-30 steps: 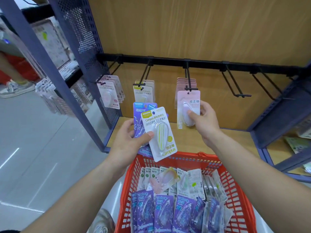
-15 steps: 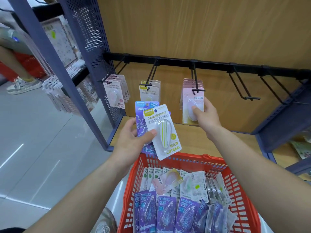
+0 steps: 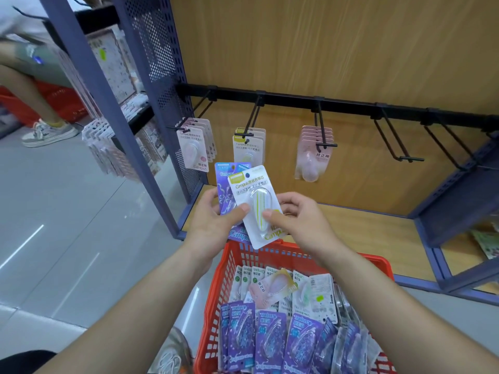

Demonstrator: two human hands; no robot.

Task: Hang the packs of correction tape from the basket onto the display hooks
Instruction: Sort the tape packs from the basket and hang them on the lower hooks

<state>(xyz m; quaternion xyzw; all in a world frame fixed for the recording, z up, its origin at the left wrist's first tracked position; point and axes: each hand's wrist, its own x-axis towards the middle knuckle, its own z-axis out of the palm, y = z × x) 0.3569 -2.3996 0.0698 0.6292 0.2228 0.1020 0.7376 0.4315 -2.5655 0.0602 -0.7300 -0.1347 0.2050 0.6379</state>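
Pack (image 3: 253, 186) pinched by left hand (image 3: 213, 225), right hand (image 3: 302, 225)

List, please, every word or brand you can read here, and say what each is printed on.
"Campus 原纸色带芯": white and yellow pack.
"Campus": purple pack behind it.
"Campus" and "修正带": front pack on the leftmost hook.
"修正带": front pink pack on the third hook.
"Campus", upside down: purple packs in the basket.
All other print is too small or blurred to read.
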